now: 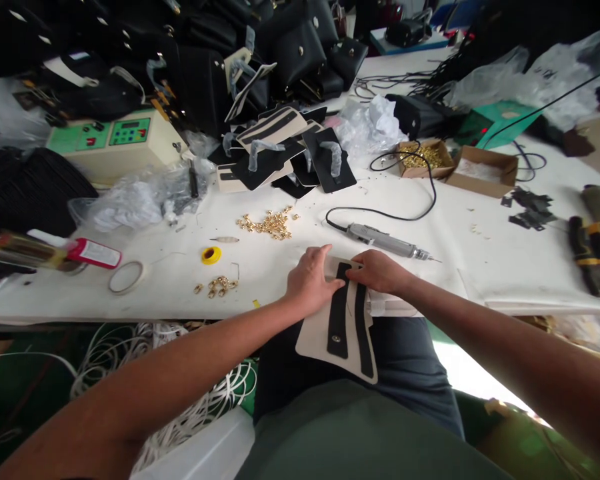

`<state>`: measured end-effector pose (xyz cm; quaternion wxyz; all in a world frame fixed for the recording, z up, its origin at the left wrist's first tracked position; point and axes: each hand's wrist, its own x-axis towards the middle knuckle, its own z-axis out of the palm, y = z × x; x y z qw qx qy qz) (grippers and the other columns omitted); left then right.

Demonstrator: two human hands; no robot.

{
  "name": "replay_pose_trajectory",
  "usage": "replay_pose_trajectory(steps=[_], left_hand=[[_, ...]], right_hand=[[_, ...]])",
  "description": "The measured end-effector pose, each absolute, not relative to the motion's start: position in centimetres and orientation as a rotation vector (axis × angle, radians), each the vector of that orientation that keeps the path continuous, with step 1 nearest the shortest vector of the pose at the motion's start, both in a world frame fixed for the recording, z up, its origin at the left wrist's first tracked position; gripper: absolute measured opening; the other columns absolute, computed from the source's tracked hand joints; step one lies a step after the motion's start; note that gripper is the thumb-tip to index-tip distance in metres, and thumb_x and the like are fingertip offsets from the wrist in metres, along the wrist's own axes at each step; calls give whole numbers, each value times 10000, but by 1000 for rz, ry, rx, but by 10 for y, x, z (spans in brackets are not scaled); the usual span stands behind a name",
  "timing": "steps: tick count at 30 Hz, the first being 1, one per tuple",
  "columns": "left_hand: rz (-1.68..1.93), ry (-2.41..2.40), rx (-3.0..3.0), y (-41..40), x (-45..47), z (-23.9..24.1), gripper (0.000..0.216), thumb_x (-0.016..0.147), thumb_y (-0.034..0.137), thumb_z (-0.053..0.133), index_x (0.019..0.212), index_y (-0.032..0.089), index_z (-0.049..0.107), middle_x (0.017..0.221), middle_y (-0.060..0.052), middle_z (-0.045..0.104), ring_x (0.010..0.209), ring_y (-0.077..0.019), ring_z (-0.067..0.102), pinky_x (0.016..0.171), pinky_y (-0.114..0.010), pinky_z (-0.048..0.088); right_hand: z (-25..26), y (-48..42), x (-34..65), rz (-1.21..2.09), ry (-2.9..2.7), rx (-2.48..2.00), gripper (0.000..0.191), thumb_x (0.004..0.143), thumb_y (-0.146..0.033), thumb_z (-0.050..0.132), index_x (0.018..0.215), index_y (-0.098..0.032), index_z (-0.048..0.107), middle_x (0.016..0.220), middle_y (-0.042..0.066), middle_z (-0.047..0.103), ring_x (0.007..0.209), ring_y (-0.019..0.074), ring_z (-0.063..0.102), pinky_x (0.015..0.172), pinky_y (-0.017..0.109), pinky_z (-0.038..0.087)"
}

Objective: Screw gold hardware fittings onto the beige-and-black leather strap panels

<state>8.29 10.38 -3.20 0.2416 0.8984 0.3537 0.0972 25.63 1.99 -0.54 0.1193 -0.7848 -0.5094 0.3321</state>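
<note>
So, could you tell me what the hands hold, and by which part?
The left hand and right hand hold the cream panel with black strips by its top end.

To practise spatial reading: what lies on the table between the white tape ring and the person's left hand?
Head view: a small cluster of gold clasps lies between the white tape ring and the left hand.

Handbag workshop (stacked bags (205,60), loose rivets (270,223))
</note>
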Motion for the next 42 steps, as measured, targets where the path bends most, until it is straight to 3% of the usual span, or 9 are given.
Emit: replay_pose_trajectory(steps=[3,7,14,19,23,26,32,38,42], left_hand=[[455,713,2569,104,77,-41,570,811,249,863,1348,238,669,1449,-95,633,1359,-311,561,1118,-471,500],[487,542,2546,108,77,-50,136,880,236,818,1012,256,796,1228,-33,760,1218,-263,634,1052,-450,507],[419,632,2529,111,80,-52,145,892,322,816,1035,298,815,1247,-4,786,1225,-253,638,1057,-459,472],[380,635,2571,114,80,-44,137,928,333,731,1032,322,818,1255,-10,787,1235,-286,643,1036,-483,484],[400,590,2633,121,84,-45,167,925,358,690,1025,326,819,1257,-11,784,1248,-326,646,1023,-509,490],[395,578,2635,122,86,-44,170,911,362,679,1005,320,815,1244,-25,786,1235,-338,653,1007,-514,497],[390,593,2599,121,85,-44,169,911,360,653,986,301,793,1247,-39,781,1238,-340,640,1021,-549,471],[408,612,2576,121,86,-48,141,888,358,677,966,318,788,1229,-29,785,1241,-345,640,1018,-546,472],[409,617,2569,121,87,-47,115,873,329,707,950,317,791,1220,-16,785,1233,-343,645,1026,-542,469]], right_hand=[[-4,21,258,995,-1497,-2277,249,871,-254,659,639,-184,602,559,-16,500,588,145,460,570,289,298],[-4,21,259,1045,-1451,-2255,226,869,-246,656,655,-182,623,556,-18,519,585,144,490,568,277,323],[-10,19,261,1121,-1280,-2230,179,868,-284,666,726,-176,663,565,-16,583,541,141,549,520,259,349],[-10,18,260,1059,-1187,-2243,201,823,-328,747,966,-187,761,642,-16,681,579,161,640,541,243,427],[-12,9,264,804,-1180,-2278,436,765,-409,848,1146,-214,766,904,37,782,805,216,707,695,283,499],[-7,-17,270,627,-1153,-2255,372,853,-428,780,1175,-242,762,1045,43,798,856,206,715,769,304,517],[-14,-93,350,264,-821,-2287,267,909,-437,649,960,-213,784,886,35,788,783,186,711,732,281,502],[-41,-131,452,131,-527,-2474,429,866,-462,625,1112,-144,774,824,53,774,642,187,672,680,298,487],[-51,-129,475,147,-551,-2557,375,837,-451,668,1041,-173,813,761,29,757,637,184,637,665,289,458]])
